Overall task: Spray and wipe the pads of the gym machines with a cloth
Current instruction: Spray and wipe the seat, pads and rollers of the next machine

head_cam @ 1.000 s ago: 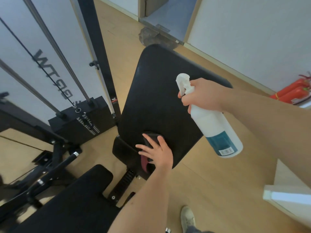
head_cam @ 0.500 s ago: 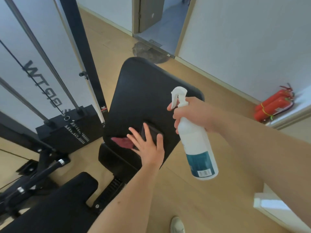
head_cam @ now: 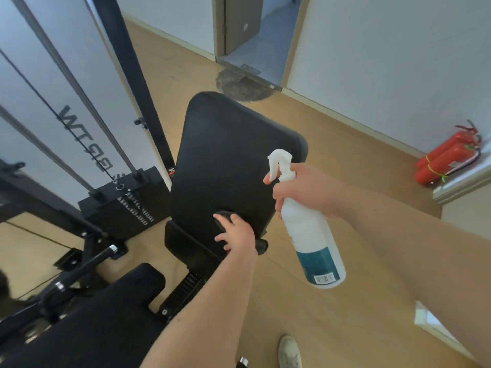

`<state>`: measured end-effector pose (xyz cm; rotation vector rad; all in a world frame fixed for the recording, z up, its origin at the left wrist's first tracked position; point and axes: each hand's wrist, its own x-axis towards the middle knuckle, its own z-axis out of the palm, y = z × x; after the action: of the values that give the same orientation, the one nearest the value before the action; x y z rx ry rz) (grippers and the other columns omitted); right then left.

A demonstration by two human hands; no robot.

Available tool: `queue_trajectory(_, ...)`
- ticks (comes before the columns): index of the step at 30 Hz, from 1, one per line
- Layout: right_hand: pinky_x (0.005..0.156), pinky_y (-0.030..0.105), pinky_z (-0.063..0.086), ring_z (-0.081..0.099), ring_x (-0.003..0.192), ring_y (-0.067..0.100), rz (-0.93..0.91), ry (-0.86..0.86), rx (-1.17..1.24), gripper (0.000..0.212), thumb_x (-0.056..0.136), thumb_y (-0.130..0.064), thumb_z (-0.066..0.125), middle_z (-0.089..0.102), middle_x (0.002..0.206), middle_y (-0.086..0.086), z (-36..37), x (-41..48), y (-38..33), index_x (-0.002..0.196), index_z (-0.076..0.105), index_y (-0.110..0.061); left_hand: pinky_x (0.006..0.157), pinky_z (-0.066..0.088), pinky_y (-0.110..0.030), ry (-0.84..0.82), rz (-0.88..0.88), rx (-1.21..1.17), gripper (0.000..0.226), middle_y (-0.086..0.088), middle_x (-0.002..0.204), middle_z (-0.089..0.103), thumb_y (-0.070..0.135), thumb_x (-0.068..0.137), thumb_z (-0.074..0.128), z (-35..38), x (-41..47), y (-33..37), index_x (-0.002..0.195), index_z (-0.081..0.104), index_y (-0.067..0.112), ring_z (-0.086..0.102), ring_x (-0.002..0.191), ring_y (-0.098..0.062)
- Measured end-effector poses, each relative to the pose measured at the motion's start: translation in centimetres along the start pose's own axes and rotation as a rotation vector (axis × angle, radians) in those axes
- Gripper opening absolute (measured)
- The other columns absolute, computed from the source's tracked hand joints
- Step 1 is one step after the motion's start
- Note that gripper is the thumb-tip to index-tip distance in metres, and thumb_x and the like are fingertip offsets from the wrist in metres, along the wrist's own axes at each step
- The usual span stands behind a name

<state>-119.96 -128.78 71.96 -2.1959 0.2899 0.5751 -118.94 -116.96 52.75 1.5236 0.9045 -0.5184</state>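
My left grip (head_cam: 236, 233), fingers spread, presses the dark cloth (head_cam: 224, 217) on the lower end of the black back pad (head_cam: 231, 160). My right grip (head_cam: 305, 187) wraps the spray bottle (head_cam: 313, 235), held beside it. Wiping looks underway; its upper part and the nearer pad (head_cam: 93, 314) likely remain.

1. The upper half of the back pad (head_cam: 233, 155) lies bare above the left hand (head_cam: 236, 235).
2. An upright post (head_cam: 138, 83) and a weight stack (head_cam: 125, 205) crowd its left edge.
3. Open floor (head_cam: 332, 144) lies to its right, past the spray bottle (head_cam: 313, 235).
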Motion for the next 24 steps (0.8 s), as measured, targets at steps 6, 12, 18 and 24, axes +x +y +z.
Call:
queue_trajectory(6, 0.092, 0.048, 0.059, 0.073, 0.088, 0.024, -0.030, 0.050, 0.053, 0.026, 0.086, -0.021, 0.061, 0.077, 0.078, 0.000, -0.8, -1.7, 0.8, 0.107, 0.066, -0.035, 0.115, 0.031, -0.038, -0.074, 0.350, -0.272, 0.049, 0.003, 0.172, 0.008, 0.027, 0.111, 0.033, 0.1, -5.7, 5.3, 0.155, 0.031, 0.049, 0.021, 0.154, -0.026)
queue_trajectory(12, 0.085, 0.046, 0.063, 0.073, 0.082, 0.022, -0.067, 0.046, 0.087, 0.015, 0.085, -0.017, 0.066, 0.076, 0.080, -0.002, -3.1, -3.5, 2.1, 0.092, 0.069, -0.030, 0.106, 0.051, -0.046, -0.186, 0.377, -0.586, 0.035, 0.000, 0.134, 0.058, 0.022, 0.110, 0.040, -2.2, -8.4, 6.3, 0.134, 0.056, 0.041, 0.058, 0.121, -0.021)
queue_trajectory(18, 0.062, 0.027, 0.056, 0.068, 0.069, 0.015, -0.126, -0.024, 0.036, 0.012, 0.090, -0.019, 0.066, 0.069, 0.060, -0.011, -3.6, -4.5, 2.4, 0.095, 0.065, -0.030, 0.096, 0.056, -0.046, -0.163, 0.413, -0.575, 0.038, -0.008, 0.128, 0.065, 0.015, 0.109, 0.040, -4.6, -10.2, 5.1, 0.137, 0.059, 0.032, 0.065, 0.115, -0.026)
queue_trajectory(24, 0.079, 0.038, 0.061, 0.071, 0.074, 0.015, -0.213, -0.149, -0.012, 0.021, 0.088, -0.018, 0.064, 0.074, 0.073, -0.004, -1.2, -4.4, 1.6, 0.107, 0.065, -0.027, 0.110, 0.044, -0.062, -0.125, 0.400, -0.630, 0.049, -0.023, 0.130, 0.062, -0.001, 0.097, 0.041, -7.7, -10.6, 2.3, 0.130, 0.061, 0.030, 0.063, 0.120, -0.040)
